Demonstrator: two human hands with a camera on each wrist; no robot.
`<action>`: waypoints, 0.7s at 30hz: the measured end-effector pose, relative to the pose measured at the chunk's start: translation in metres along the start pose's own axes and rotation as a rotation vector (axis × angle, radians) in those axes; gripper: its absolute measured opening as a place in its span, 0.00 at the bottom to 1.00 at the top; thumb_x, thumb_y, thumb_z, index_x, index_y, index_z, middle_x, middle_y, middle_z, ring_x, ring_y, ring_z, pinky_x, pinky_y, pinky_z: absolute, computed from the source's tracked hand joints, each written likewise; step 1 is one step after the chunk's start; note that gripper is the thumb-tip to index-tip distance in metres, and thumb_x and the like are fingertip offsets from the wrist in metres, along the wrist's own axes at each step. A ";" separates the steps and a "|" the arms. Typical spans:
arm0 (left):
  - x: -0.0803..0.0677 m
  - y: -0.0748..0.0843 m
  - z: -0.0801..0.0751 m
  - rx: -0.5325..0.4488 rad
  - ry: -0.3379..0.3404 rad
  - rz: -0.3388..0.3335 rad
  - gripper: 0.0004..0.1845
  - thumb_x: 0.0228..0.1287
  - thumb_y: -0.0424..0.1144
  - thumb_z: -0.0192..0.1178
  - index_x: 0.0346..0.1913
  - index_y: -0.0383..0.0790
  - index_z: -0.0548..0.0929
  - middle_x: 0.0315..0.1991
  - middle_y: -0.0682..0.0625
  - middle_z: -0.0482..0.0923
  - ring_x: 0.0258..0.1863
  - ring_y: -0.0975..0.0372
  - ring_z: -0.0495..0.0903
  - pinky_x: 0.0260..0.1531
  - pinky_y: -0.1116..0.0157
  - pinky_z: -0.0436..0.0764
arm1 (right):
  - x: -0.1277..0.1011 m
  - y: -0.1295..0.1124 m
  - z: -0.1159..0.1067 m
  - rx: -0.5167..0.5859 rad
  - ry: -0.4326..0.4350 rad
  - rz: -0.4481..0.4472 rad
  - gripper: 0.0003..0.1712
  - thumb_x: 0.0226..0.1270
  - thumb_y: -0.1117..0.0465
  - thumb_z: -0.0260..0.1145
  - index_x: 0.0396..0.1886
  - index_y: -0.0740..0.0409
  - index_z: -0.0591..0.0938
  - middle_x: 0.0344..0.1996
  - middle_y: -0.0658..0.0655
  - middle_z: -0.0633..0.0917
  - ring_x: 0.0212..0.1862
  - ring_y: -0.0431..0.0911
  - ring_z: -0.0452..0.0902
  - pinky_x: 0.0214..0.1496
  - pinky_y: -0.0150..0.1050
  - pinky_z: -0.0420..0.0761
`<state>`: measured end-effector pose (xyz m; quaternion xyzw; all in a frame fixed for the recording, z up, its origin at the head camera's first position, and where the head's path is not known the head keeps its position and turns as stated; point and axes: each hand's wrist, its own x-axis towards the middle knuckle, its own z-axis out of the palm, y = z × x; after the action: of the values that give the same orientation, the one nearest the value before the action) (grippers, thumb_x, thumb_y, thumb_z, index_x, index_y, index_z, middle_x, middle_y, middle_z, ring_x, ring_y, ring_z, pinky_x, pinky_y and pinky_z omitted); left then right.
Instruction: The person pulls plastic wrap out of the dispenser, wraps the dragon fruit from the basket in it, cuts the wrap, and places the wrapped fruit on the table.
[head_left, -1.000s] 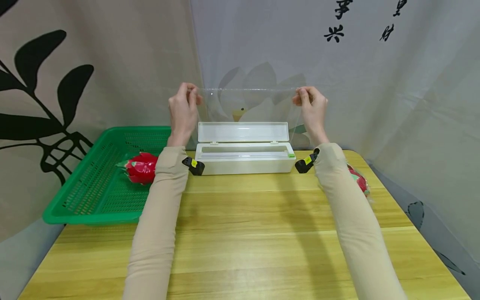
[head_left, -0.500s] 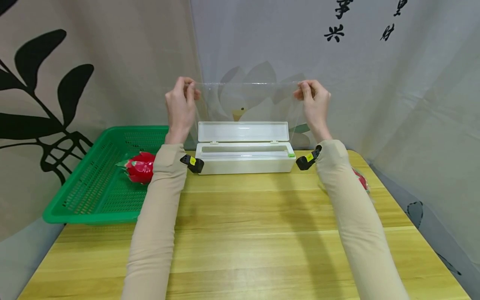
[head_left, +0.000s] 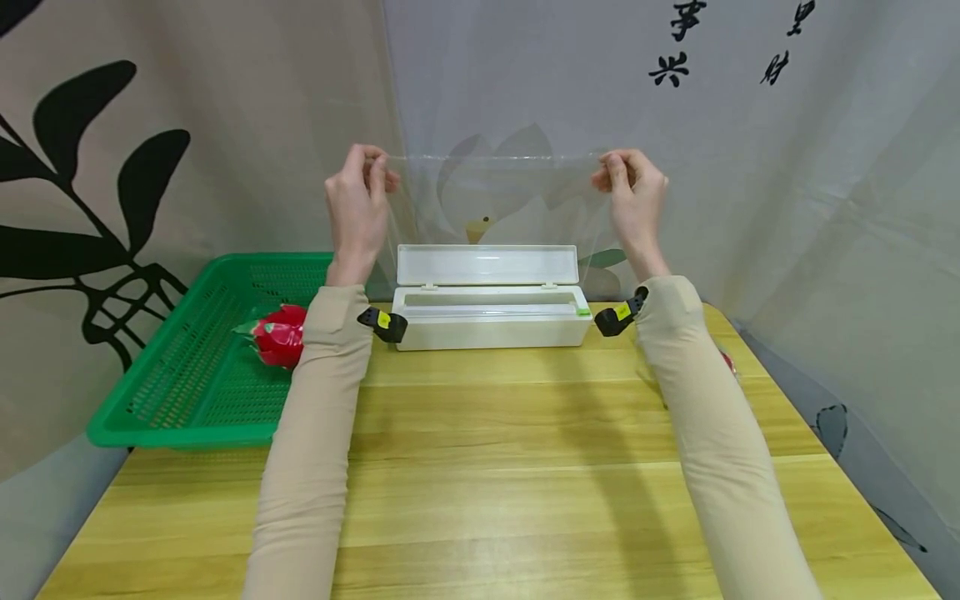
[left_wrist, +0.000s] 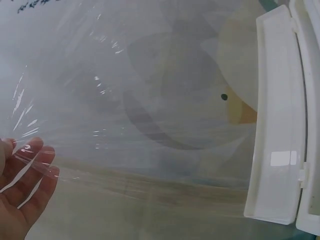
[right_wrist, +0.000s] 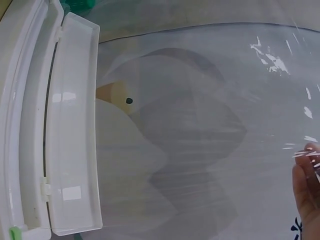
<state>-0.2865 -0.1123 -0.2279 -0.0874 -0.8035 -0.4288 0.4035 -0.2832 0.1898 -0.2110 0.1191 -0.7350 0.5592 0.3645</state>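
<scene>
Green basket (head_left: 187, 436) held red dragon fruit (head_left: 279, 336), partly behind left sleeve (head_left: 318, 433). White box (head_left: 487, 334) sat on wooden table (head_left: 480, 475), lid (head_left: 487, 265) tipped back; contents hard to make out. Clear film (head_left: 502, 187) stretched taut above box, left hand (head_left: 356, 204) pinching one upper corner between thumb and fingers, right hand (head_left: 639, 204) pinching other likewise. Sliver of red object (head_left: 727, 362) showed past right sleeve (head_left: 712, 433).

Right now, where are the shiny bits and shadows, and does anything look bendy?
Head view: a soft shadow on the yellow wooden table, a thin glint atop the clear plastic film; left wrist view: white streaks on the film, a bright patch on the long white plastic lid; right wrist view: white glare on the film, and the lid looks bowed, probably lens distortion.
</scene>
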 end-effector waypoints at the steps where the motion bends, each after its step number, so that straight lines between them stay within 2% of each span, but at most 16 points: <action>1: 0.000 0.001 0.000 0.001 0.003 0.003 0.16 0.73 0.43 0.46 0.47 0.33 0.78 0.36 0.40 0.86 0.33 0.56 0.84 0.34 0.67 0.80 | 0.001 0.000 0.000 0.001 0.001 -0.001 0.13 0.71 0.63 0.55 0.38 0.70 0.81 0.20 0.41 0.80 0.27 0.35 0.77 0.39 0.25 0.78; 5: 0.001 0.006 -0.003 0.000 0.012 0.005 0.16 0.73 0.42 0.47 0.47 0.32 0.78 0.36 0.40 0.86 0.33 0.56 0.84 0.35 0.67 0.81 | 0.004 -0.002 -0.002 0.012 0.003 -0.006 0.13 0.71 0.63 0.56 0.37 0.71 0.81 0.20 0.41 0.79 0.26 0.34 0.77 0.39 0.26 0.78; 12: 0.004 0.013 -0.006 -0.003 0.026 -0.004 0.16 0.73 0.43 0.47 0.46 0.32 0.78 0.35 0.40 0.86 0.33 0.56 0.84 0.33 0.74 0.77 | 0.007 -0.007 -0.004 0.036 0.011 -0.021 0.11 0.70 0.63 0.56 0.34 0.65 0.82 0.19 0.41 0.80 0.26 0.35 0.77 0.38 0.26 0.78; 21: 0.007 0.021 -0.011 0.006 0.030 -0.001 0.17 0.73 0.44 0.46 0.47 0.33 0.78 0.35 0.41 0.86 0.33 0.57 0.84 0.35 0.71 0.79 | 0.012 -0.012 -0.006 0.047 0.022 -0.031 0.11 0.70 0.63 0.57 0.34 0.65 0.82 0.19 0.41 0.80 0.26 0.35 0.77 0.38 0.26 0.78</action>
<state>-0.2746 -0.1089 -0.2070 -0.0793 -0.7988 -0.4279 0.4153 -0.2820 0.1934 -0.1936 0.1329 -0.7158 0.5718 0.3782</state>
